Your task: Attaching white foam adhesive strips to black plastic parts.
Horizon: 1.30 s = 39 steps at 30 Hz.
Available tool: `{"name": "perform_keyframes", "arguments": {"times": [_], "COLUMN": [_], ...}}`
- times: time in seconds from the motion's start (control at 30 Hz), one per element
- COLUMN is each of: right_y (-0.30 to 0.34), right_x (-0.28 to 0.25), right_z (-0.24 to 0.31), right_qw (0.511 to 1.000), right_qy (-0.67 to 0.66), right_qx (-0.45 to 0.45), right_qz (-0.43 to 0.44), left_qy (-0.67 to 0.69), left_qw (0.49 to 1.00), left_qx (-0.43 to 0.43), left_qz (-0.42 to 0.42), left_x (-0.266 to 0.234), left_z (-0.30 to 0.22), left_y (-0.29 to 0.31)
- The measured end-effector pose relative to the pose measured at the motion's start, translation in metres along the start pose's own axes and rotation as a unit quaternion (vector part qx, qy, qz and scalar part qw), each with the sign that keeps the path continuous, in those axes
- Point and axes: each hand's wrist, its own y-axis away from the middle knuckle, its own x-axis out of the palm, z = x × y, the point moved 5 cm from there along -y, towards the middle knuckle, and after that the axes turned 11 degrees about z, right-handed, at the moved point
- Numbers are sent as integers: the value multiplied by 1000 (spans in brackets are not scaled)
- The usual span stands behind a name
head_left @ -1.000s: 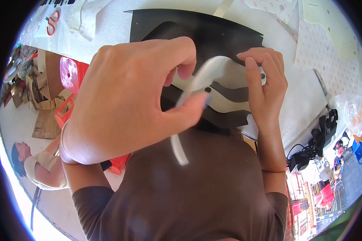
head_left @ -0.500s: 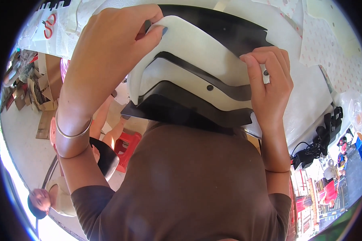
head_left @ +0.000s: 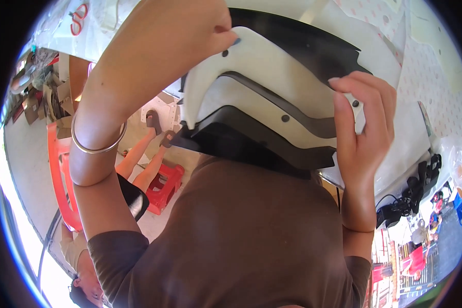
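A soft-looking white sheet (head_left: 264, 64), cut in a curve with dark round spots, lies over a black curved panel (head_left: 303, 38). A long dark opening runs through it. At the sheet's upper left corner, my left hand (head_left: 190, 36) is closed in a pinch on the edge; most of its fingers are hidden behind the hand. My right hand (head_left: 367, 115) is at the right end, thumb and forefinger tips close together on the sheet's edge, other fingers curled. The panel's black lower part (head_left: 241, 138) reaches close to my shirt.
A white-covered table (head_left: 395, 138) lies under the panel. Black cables and straps (head_left: 408, 197) are at its right edge, dotted sheeting (head_left: 431, 92) at far right. On the left are a red stool (head_left: 165, 187), a red chair (head_left: 61, 169), cardboard boxes (head_left: 51, 100) and a seated person (head_left: 84, 272).
In the picture, both hands, the sheet and the panel have shifted right. The sheet's left end, raised before, now lies flatter, with a dark spot showing near my left hand.
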Motion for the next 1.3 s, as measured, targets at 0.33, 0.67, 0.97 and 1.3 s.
{"name": "perform_keyframes", "arguments": {"times": [0.33, 0.67, 0.97, 1.3], "right_y": [-11, -42, -47, -47], "right_x": [24, 46, 75, 73], "right_z": [7, 44, 33, 29], "right_qw": [997, 975, 962, 961], "right_qy": [-37, 120, 166, 169], "right_qx": [-38, -98, -149, -142], "right_qz": [56, 159, 160, 168], "left_qy": [250, 313, 363, 403], "left_qw": [963, 912, 896, 881], "left_qx": [19, -174, -173, -180], "left_qz": [-100, -201, -189, -171], "left_x": [-8, 42, 70, 92], "left_z": [10, 14, 42, 55], "left_y": [39, 85, 77, 72]}}
